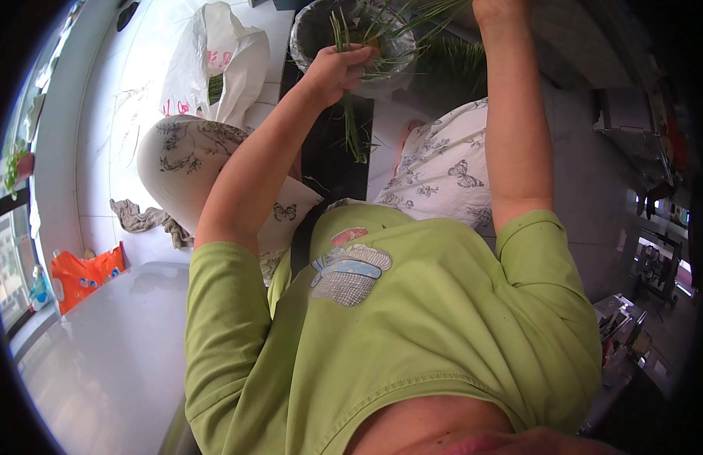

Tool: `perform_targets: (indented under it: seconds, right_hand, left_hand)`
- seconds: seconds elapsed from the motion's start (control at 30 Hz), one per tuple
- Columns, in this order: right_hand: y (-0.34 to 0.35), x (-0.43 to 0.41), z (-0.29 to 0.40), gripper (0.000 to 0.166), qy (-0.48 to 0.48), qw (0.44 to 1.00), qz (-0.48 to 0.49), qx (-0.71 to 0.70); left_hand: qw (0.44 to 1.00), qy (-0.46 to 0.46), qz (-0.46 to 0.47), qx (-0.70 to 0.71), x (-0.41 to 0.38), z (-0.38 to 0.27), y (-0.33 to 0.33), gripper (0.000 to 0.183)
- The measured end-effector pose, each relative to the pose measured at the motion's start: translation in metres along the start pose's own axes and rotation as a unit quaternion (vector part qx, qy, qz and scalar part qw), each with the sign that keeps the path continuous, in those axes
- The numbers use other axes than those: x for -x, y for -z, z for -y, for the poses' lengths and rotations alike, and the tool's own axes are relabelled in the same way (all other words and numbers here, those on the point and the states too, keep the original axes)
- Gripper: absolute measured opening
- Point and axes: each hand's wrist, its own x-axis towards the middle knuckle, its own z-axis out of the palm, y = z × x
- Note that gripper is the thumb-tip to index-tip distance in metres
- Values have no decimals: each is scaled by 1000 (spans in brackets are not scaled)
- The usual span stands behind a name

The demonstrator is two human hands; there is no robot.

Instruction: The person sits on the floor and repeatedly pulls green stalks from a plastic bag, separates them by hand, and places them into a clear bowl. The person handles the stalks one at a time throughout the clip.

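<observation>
My left hand is closed around a few thin green leaves, which look like garlic chives. Their ends stick out above and below the fingers. At the top edge of the view, my right hand is mostly cut off. Long green leaves run from it towards the left hand, and its fingers are hidden. Beneath and beyond the left hand stands a round bin lined with clear plastic. A thick bunch of the same leaves lies right of the bin, beside my right forearm.
A white plastic bag with red writing stands on the tiled floor, holding more green leaves. A crumpled grey cloth lies by my left knee. An orange packet sits behind a glossy pale surface. A potted plant is by the window.
</observation>
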Motion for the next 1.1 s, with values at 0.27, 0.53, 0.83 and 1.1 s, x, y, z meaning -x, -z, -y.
perform_targets:
  seconds: [0.27, 0.53, 0.83, 1.1]
  right_hand:
    - [-4, 3, 1, 20, 27, 1000, -10, 9]
    - [7, -3, 6, 21, 56, 996, -59, 35]
    - [-3, 12, 16, 22, 90, 994, 54, 29]
    - [-8, 29, -10, 17, -123, 974, 154, 114]
  left_hand:
    - [986, 13, -58, -153, -4, -1, 2, 16]
    - [999, -5, 0, -31, -6, 5, 14, 23]
    - [985, 5, -128, 117, -22, 8, 37, 24]
    - [988, -115, -104, 6, -4, -21, 6, 27]
